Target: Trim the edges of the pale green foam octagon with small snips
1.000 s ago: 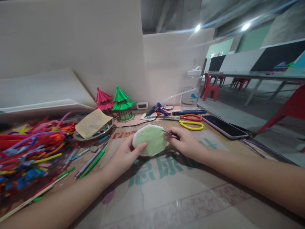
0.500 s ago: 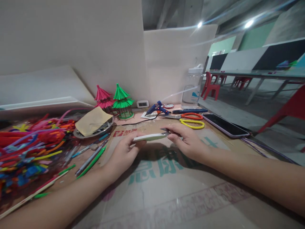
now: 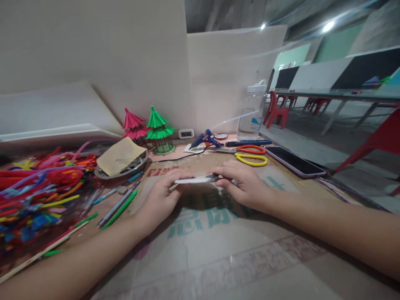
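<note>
Between finger and thumb, my left hand [image 3: 164, 193] pinches one end of a thin, flat white piece [image 3: 193, 180], seen nearly edge-on above the printed cardboard [image 3: 200, 254]. My right hand [image 3: 245, 185] is closed on a small dark blade-like piece [image 3: 213, 178] that meets the white piece's right end; its exact kind is too blurred to tell. Beyond my hands stand a green pipe-cleaner pavilion [image 3: 160, 131] and a pink one [image 3: 133, 123]. Yellow-handled scissors [image 3: 251, 160] and red-handled scissors [image 3: 251, 149] lie past my right hand.
Colourful pipe cleaners [image 3: 40, 191] heap at the left, near a metal dish [image 3: 144, 160] with a tan sheet [image 3: 121, 156] over it. Pens [image 3: 117, 206] lie left of the cardboard. At the back are a blue glue gun [image 3: 206, 139] and water bottle [image 3: 250, 114]; a phone [image 3: 293, 161] lies right.
The white piece has tilted so that less of its pale face shows, and it now looks thinner and more level. Both hands keep their grip. The whole view has shifted slightly.
</note>
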Demonstrator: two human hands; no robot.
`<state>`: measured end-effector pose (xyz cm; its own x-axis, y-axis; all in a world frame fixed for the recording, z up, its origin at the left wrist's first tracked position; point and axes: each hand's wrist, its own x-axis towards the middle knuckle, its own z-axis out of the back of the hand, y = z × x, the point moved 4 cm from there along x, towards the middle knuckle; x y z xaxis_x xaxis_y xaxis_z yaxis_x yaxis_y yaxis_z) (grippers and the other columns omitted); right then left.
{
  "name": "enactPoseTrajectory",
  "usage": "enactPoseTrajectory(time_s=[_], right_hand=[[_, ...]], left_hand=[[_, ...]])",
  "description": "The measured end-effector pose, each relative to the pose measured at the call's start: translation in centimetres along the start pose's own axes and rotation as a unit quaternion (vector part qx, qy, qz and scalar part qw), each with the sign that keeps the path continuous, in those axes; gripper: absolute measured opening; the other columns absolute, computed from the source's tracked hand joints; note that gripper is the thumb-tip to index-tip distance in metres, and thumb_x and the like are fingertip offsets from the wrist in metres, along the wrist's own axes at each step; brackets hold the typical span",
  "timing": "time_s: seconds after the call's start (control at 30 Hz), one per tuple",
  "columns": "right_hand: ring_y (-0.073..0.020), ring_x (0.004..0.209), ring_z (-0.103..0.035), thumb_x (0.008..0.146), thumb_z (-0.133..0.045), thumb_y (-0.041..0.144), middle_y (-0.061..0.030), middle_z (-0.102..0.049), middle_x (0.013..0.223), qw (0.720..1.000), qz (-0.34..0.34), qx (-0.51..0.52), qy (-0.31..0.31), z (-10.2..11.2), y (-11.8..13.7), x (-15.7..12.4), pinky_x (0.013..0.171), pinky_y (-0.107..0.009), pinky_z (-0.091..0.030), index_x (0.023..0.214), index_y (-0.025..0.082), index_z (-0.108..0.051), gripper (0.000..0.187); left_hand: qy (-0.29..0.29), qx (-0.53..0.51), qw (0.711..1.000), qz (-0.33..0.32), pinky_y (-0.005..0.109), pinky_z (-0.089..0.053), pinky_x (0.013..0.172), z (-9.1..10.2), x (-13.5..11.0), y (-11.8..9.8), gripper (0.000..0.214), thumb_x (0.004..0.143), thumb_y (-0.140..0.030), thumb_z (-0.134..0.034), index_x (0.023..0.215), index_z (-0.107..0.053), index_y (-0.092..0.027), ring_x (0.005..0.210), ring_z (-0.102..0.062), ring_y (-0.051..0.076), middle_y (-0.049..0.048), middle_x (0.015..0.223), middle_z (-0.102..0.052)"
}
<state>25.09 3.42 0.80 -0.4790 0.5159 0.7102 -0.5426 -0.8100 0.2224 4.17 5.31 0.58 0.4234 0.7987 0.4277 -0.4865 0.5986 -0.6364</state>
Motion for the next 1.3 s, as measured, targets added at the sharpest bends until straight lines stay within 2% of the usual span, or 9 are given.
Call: enactPoseTrajectory(time_s=[0.23,0.47,0.7,0.97,1.13,1.3], right_hand=[[-0.0181,0.073,-0.057,0.099,-0.045,0.034,-0.0044,-0.065,0.074,1.0,-0.001,0.01,0.007,-0.1,-0.1,0.1,0.068,-0.03,-0.044,0.104,0.019,-0.07,0.03],[-0.0172,0.074,-0.061,0.097,-0.049,0.035,-0.006,-0.07,0.089,0.995,-0.076,0.049,-0.053,0.1,-1.0,0.0,0.071,-0.032,-0.05,0.114,0.019,-0.065,0.029],[-0.0207,0.093,-0.065,0.097,-0.049,0.032,-0.0077,-0.073,0.103,0.997,-0.055,0.031,-0.033,0.7,-1.0,0.6,0.083,-0.035,-0.049,0.115,0.02,-0.067,0.028],[-0.021,0.094,-0.065,0.096,-0.051,0.03,-0.0078,-0.073,0.099,0.999,-0.035,0.012,-0.012,0.8,-0.1,0.7,0.084,-0.035,-0.049,0.116,0.02,-0.068,0.028],[-0.0202,0.094,-0.066,0.096,-0.052,0.029,-0.0077,-0.073,0.103,0.999,-0.032,0.015,-0.023,0.8,0.1,0.7,0.085,-0.035,-0.049,0.115,0.019,-0.068,0.027],[-0.0197,0.089,-0.065,0.096,-0.053,0.027,-0.0085,-0.073,0.095,0.999,-0.03,0.01,-0.034,0.7,0.2,0.8,0.081,-0.033,-0.05,0.111,0.015,-0.069,0.025]], left_hand=[[0.004,0.012,1.0,0.004,0.037,-0.052,0.092,0.0,0.1,-0.2,0.024,0.088,-0.023,-0.05,0.102,-0.068,-0.019,0.101,-0.065,0.022,0.0075,0.108,-0.072],[-0.004,0.019,0.999,0.044,0.031,-0.054,0.078,0.0,0.2,-0.8,0.023,0.087,-0.029,-0.052,0.099,-0.066,-0.016,0.086,-0.066,0.022,0.0062,0.096,-0.072],[0.003,0.039,0.999,0.038,0.03,-0.054,0.072,-0.2,0.1,-1.0,0.022,0.086,-0.029,-0.054,0.098,-0.066,-0.015,0.08,-0.066,0.021,0.0055,0.091,-0.074],[0.009,0.063,0.998,0.024,0.026,-0.051,0.064,-0.3,-0.1,-0.8,0.015,0.084,-0.024,-0.052,0.087,-0.064,-0.016,0.072,-0.064,0.019,0.0037,0.081,-0.071],[0.005,0.065,0.998,0.011,0.024,-0.05,0.062,-0.4,-0.1,-0.8,0.013,0.084,-0.022,-0.051,0.085,-0.063,-0.016,0.069,-0.061,0.017,0.0021,0.078,-0.069],[0.006,0.07,0.997,0.014,0.023,-0.048,0.061,-0.4,-0.3,-0.7,0.012,0.085,-0.022,-0.051,0.082,-0.062,-0.016,0.068,-0.06,0.015,0.0015,0.077,-0.067]])
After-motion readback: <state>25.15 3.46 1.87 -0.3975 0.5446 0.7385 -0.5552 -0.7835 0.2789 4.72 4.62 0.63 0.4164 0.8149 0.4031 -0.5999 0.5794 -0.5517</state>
